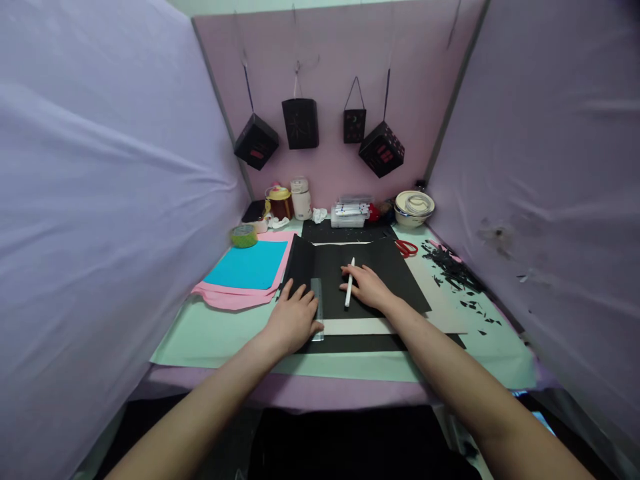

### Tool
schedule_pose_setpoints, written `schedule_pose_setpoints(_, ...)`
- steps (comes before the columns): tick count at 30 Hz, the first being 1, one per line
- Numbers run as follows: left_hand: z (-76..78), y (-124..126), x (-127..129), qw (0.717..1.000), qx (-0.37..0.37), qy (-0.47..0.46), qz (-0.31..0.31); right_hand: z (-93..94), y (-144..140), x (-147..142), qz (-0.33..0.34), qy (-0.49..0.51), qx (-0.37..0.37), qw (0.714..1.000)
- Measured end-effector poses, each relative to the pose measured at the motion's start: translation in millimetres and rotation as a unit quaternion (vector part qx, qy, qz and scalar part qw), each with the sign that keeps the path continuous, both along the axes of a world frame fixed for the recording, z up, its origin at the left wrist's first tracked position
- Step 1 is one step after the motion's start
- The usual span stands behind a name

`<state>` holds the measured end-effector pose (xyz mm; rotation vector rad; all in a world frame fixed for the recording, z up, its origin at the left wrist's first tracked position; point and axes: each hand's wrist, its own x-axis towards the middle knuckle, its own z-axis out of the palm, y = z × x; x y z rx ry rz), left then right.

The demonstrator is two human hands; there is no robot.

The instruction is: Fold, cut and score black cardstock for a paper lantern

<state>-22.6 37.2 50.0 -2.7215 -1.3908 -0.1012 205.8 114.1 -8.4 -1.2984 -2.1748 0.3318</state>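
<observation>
The left hand [293, 321] lies on the clear ruler [317, 300], its fingers slightly spread, pressing rather than gripping. The right hand [367, 287] has its fingers closed lightly round the white pen [350, 283], whose narrow end points away from the person. The ruler is on the left part of the black sheet [373, 277], near what looks like a fold, and its near end overhangs the sheet onto the white board [360, 327].

Good handling here seems to call for even pressure along the ruler, with fingertips clear of its edge. The far end probably needs watching, as the left hand bears mostly on the near half and the ruler could swivel. A firmer pen grip, closer to the point, would likely give more control.

By count: one ruler, one held pen, one blue sheet [250, 265] over at least two pink sheets [240, 299], one roll of tape [244, 236], one pair of red scissors [407, 248], one flask [301, 199], one jar [280, 203] and four hanging boxes [303, 125]. The scraps [453, 270] on the right of the worktop [200, 340] are too many to count.
</observation>
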Motion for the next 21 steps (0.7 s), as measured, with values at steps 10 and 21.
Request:
schedule_pose_setpoints(10,-18.6,-22,-6,0.995,-0.079,-0.058,0.018,19.3,-5,16,-0.013,0.012,-0.028,0.999)
schedule_pose_setpoints(21,-39.7,-31,-5,0.985,-0.038,-0.167,0.025,8.3,-23,-22,0.138,0.097,-0.080,0.982)
